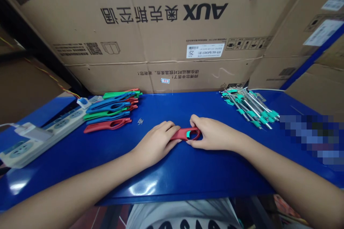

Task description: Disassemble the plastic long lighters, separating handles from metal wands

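Note:
Low over the blue table, a red lighter casing (180, 134) with a green trigger (188, 135) in its loop is held between both hands. My left hand (161, 137) is closed around its left end, hiding that end. At the loop end, my right hand (205, 132) pinches the casing between thumb and fingers. Left of my hands lies a small heap of screws (140, 121). Beyond it is a pile of red, blue and green lighter casings (111, 107). Several metal lighter rods with green triggers (248, 105) lie in a heap at the right.
A white power strip (61, 123) with plugs runs along the left side of the blue table (172, 175). A large cardboard box (161, 43) stands as a wall at the back. A blurred patch (317, 139) covers the right edge.

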`<state>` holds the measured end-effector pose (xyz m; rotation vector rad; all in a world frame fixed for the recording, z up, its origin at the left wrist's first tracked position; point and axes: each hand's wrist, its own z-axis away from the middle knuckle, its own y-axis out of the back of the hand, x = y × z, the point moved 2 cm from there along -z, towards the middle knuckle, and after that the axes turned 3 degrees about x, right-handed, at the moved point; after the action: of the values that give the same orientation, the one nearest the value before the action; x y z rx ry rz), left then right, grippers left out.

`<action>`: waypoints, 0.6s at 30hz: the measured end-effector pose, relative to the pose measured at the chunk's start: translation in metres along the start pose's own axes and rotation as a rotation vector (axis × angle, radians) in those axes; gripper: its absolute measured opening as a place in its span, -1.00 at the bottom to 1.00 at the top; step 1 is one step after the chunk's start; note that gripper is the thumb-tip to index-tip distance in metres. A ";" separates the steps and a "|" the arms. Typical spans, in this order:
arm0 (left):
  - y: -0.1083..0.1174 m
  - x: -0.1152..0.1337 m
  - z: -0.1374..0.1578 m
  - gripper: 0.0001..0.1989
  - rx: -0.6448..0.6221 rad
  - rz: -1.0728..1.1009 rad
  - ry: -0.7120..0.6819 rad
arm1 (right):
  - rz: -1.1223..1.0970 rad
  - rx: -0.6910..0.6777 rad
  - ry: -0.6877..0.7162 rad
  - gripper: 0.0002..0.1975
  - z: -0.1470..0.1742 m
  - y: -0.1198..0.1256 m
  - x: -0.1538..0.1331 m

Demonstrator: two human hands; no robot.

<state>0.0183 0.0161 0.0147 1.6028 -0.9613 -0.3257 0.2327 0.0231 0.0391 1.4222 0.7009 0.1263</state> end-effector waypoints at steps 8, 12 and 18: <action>0.000 -0.012 -0.005 -0.76 0.116 0.338 0.104 | -0.624 0.028 -0.025 -0.71 -0.015 -0.003 0.035; 0.001 -0.013 -0.005 -0.74 0.136 0.455 0.161 | -0.786 0.111 -0.031 -0.66 -0.021 -0.003 0.038; 0.008 -0.013 -0.006 -0.73 0.290 0.732 0.245 | -0.673 0.124 -0.042 -0.70 -0.019 -0.005 0.031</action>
<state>0.0112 0.0301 0.0200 1.3841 -1.3614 0.5226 0.2464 0.0533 0.0232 1.2318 1.1287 -0.4775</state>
